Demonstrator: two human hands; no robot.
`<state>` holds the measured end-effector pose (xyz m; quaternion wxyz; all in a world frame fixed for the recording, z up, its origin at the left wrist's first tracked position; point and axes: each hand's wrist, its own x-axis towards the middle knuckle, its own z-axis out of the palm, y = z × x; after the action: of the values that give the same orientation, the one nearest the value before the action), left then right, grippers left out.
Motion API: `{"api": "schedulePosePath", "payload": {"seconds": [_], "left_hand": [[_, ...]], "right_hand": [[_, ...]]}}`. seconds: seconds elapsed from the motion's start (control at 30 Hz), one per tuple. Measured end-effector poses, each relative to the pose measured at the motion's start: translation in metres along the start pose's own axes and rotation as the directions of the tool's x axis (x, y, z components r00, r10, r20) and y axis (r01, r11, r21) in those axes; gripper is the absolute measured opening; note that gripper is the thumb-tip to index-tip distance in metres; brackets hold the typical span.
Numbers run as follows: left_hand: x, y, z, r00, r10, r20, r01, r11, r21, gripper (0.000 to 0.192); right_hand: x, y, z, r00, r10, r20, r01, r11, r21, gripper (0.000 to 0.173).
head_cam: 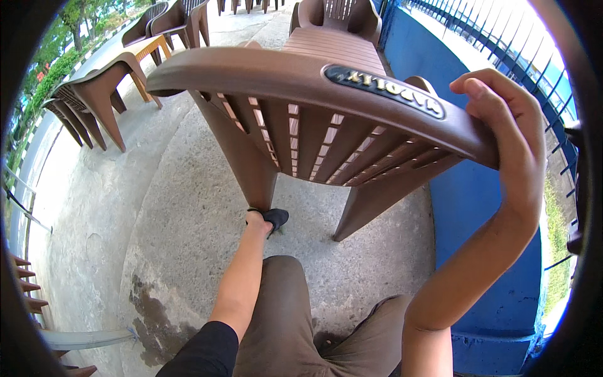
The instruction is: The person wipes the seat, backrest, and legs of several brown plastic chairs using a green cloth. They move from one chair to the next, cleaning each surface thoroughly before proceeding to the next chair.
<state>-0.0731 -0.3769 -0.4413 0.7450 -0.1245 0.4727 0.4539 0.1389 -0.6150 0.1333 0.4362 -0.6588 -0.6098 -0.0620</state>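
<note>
A brown plastic armchair [264, 70] with a slatted back stands before me, its back towards me and a dark maker's badge on the top rail. My right hand [506, 113] grips the right end of that rail with curled fingers. Low down, my left hand [266, 217] is at the foot of the chair's left leg [252, 174]. Something dark covers most of this hand; whether it is a glove or a cloth, I cannot tell. Its fingers are hidden.
Beyond the chair are a brown slatted table [334, 47] and another brown armchair [346, 16]. More chairs [101, 87] and a yellowish table [146, 47] stand at upper left. A blue wall [419, 52] with a metal fence runs along the right. Brown slatted pieces [30, 287] show at lower left.
</note>
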Motion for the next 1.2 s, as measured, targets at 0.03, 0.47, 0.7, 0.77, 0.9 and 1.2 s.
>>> {"api": "schedulePosePath", "payload": {"seconds": [0.03, 0.47, 0.7, 0.77, 0.9, 1.2], "left_hand": [[0.001, -0.005, 0.004, 0.998, -0.048, 0.029, 0.050, 0.997, -0.058, 0.059], [-0.140, 0.007, 0.098, 0.922, 0.030, 0.386, 0.167, 0.868, -0.467, 0.052], [-0.243, 0.050, 0.096, 0.954, 0.075, 0.291, 0.000, 0.968, -0.251, 0.059], [-0.246, 0.059, 0.076, 0.910, 0.081, 0.407, -0.015, 0.987, -0.163, 0.061], [-0.230, 0.079, 0.026, 0.788, 0.289, 0.544, -0.202, 0.955, -0.215, 0.065], [-0.101, 0.047, 0.048, 0.800, 0.563, 0.208, -0.569, 0.821, -0.034, 0.047]], "right_hand": [[0.001, 0.000, -0.001, 0.999, 0.007, 0.032, -0.007, 1.000, 0.027, 0.039], [0.002, 0.002, -0.006, 1.000, 0.004, 0.021, -0.004, 1.000, 0.003, 0.036], [0.001, 0.002, -0.006, 0.999, -0.026, 0.031, 0.027, 1.000, -0.016, 0.031], [0.001, 0.002, -0.007, 0.999, -0.029, 0.038, 0.029, 1.000, -0.011, 0.031], [0.001, 0.005, -0.009, 0.999, -0.014, 0.052, 0.017, 0.998, -0.052, 0.029], [0.002, 0.011, -0.004, 1.000, -0.007, -0.009, 0.006, 0.998, -0.068, 0.042]]}}
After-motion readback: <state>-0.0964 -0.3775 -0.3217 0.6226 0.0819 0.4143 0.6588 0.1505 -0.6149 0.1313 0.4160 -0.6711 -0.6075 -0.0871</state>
